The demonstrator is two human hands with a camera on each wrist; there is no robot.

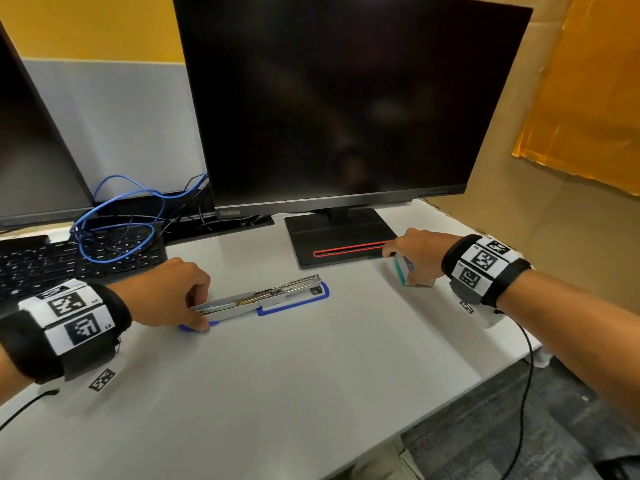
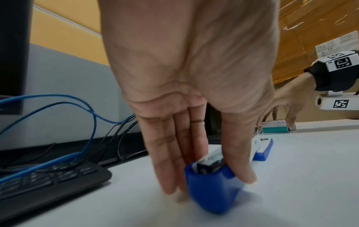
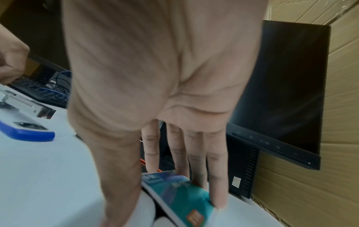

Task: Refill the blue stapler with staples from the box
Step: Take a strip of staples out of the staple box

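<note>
The blue stapler [image 1: 294, 304] lies swung open on the white desk, its metal magazine [image 1: 263, 295] facing up and slanting toward the monitor stand. My left hand [image 1: 197, 315] pinches the stapler's near left end; in the left wrist view the thumb [image 2: 239, 161] and fingers [image 2: 169, 161] flank its blue cap [image 2: 211, 192]. To the right, the teal and white staple box [image 1: 402, 270] sits by the stand. My right hand [image 1: 400, 268] holds it between thumb and fingers [image 3: 217, 176], and the box [image 3: 180, 198] looks tilted in the right wrist view.
A dark monitor [image 1: 346, 98] on a black stand [image 1: 339, 237] stands just behind both hands. At back left are a black keyboard [image 1: 52, 261] and looped blue cable [image 1: 114, 216]. A cardboard wall [image 1: 554, 220] lines the right side. The desk edge [image 1: 485, 375] runs diagonally at front right.
</note>
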